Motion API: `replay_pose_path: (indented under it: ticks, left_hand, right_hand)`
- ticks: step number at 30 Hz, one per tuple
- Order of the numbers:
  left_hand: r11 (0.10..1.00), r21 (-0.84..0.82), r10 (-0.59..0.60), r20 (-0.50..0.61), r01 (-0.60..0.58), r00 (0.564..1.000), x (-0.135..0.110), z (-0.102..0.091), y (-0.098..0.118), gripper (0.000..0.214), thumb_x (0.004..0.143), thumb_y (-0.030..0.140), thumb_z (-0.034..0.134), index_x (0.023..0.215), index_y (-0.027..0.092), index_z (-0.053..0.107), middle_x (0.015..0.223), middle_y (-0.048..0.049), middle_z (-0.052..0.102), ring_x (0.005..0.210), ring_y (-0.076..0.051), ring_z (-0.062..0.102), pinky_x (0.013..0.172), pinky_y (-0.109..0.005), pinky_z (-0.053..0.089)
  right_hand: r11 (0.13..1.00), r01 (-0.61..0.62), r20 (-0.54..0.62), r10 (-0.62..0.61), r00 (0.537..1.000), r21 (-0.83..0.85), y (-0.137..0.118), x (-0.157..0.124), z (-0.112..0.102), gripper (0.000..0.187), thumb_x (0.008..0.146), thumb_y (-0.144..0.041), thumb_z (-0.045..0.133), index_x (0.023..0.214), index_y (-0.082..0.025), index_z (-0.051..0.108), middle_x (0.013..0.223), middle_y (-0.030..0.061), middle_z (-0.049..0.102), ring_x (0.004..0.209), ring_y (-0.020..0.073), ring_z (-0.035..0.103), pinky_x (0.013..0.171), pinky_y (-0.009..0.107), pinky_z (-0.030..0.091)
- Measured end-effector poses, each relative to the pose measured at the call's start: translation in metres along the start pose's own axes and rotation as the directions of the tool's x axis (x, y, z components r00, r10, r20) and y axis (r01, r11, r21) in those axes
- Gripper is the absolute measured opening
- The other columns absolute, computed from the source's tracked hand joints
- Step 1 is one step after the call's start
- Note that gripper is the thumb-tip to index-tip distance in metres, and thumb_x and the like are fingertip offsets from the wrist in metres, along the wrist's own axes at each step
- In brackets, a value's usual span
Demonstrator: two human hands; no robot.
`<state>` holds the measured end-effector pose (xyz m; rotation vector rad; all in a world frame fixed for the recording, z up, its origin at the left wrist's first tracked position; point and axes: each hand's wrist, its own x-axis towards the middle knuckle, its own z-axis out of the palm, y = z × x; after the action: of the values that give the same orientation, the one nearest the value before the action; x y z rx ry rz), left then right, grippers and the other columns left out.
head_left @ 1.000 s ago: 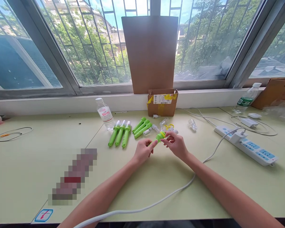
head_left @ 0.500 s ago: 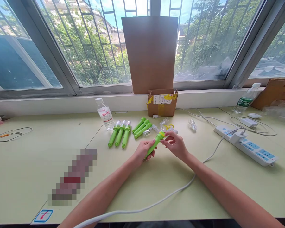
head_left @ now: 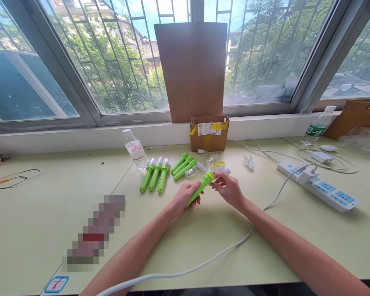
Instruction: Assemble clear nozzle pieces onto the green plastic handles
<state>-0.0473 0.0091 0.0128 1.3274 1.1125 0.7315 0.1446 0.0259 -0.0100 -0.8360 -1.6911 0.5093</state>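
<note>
My left hand (head_left: 186,196) is wrapped round a green plastic tube (head_left: 199,191), tilted with its wide end up and to the right. A yellow ring (head_left: 209,175) sits around that wide end. My right hand (head_left: 228,188) pinches at the ring's right edge; its fingertips hide part of the rim. Just beyond the right fingers are small clear caps (head_left: 227,170) and loose yellow rings (head_left: 219,164). To the left lie several green tubes with clear caps (head_left: 155,174) in a row, beside several green tubes without clear caps (head_left: 185,166).
Behind stands a small cardboard box (head_left: 209,137). A water bottle (head_left: 136,151) is at left, another bottle (head_left: 317,127) at far right. One clear cap (head_left: 248,161) lies apart. A power strip (head_left: 320,187) lies right; its white cable (head_left: 203,265) runs under my right forearm.
The view has shifted slightly. My right fingertips have moved a little at the yellow ring, while my left hand keeps the same grip on the green tube.
</note>
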Motion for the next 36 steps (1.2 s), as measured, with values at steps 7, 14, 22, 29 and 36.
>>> replay_pose_path:
  ticks: [7, 14, 22, 29, 36]
  left_hand:
    - [0.905, 0.324, 0.315, -0.079, -0.274, 0.946, -0.001, 0.007, -0.003, 0.045, 0.083, 0.06, 0.048, 0.081, 0.016, 0.057, 0.057, 0.0037, 0.048, 0.047, -0.008, 0.041, 0.045, -0.021, 0.029]
    - [0.917, 0.257, 0.353, -0.161, -0.307, 0.921, -0.001, 0.011, -0.01, 0.036, 0.079, 0.052, 0.058, 0.084, 0.02, 0.043, 0.065, 0.0047, 0.057, 0.041, -0.005, 0.038, 0.042, -0.018, 0.029]
    - [0.966, 0.142, 0.24, -0.162, -0.218, 0.957, 0.006, 0.004, -0.013, 0.038, 0.076, 0.054, 0.061, 0.082, 0.017, 0.053, 0.068, -0.0007, 0.065, 0.041, -0.008, 0.052, 0.038, -0.018, 0.034]
    - [0.959, 0.235, 0.186, -0.107, -0.157, 0.977, 0.007, 0.002, -0.012, 0.043, 0.081, 0.057, 0.052, 0.07, 0.016, 0.056, 0.05, 0.0026, 0.053, 0.037, -0.008, 0.046, 0.034, -0.019, 0.03]
    - [0.979, 0.139, 0.154, -0.037, -0.147, 0.987, 0.009, -0.001, -0.012, 0.044, 0.081, 0.058, 0.051, 0.067, 0.016, 0.053, 0.056, 0.003, 0.052, 0.037, -0.007, 0.045, 0.035, -0.02, 0.033]
  right_hand:
    - [0.991, 0.087, -0.032, -0.091, 0.995, -0.1, -0.002, -0.002, 0.001, 0.011, 0.084, -0.034, 0.059, 0.083, -0.023, 0.057, 0.102, 0.0085, 0.07, 0.056, 0.013, 0.063, 0.051, 0.031, 0.059]
    - [0.997, 0.031, -0.013, -0.032, 0.999, -0.074, 0.0, 0.0, -0.001, 0.015, 0.083, -0.036, 0.061, 0.082, -0.022, 0.056, 0.102, 0.009, 0.07, 0.055, 0.014, 0.065, 0.05, 0.031, 0.059]
    - [0.995, -0.095, 0.018, 0.096, 0.995, -0.032, 0.005, -0.003, 0.006, 0.025, 0.081, -0.044, 0.063, 0.083, -0.021, 0.054, 0.111, 0.0116, 0.066, 0.061, 0.0168, 0.067, 0.047, 0.031, 0.058]
    - [0.986, -0.163, 0.048, 0.164, 0.985, -0.02, 0.009, -0.003, 0.005, 0.032, 0.078, -0.05, 0.065, 0.079, -0.02, 0.053, 0.1, 0.0104, 0.067, 0.063, 0.0173, 0.067, 0.046, 0.03, 0.058]
    - [0.984, -0.175, 0.051, 0.176, 0.983, -0.021, 0.007, -0.002, 0.005, 0.033, 0.077, -0.049, 0.066, 0.081, -0.02, 0.053, 0.084, 0.0064, 0.066, 0.061, 0.0176, 0.066, 0.046, 0.03, 0.058]
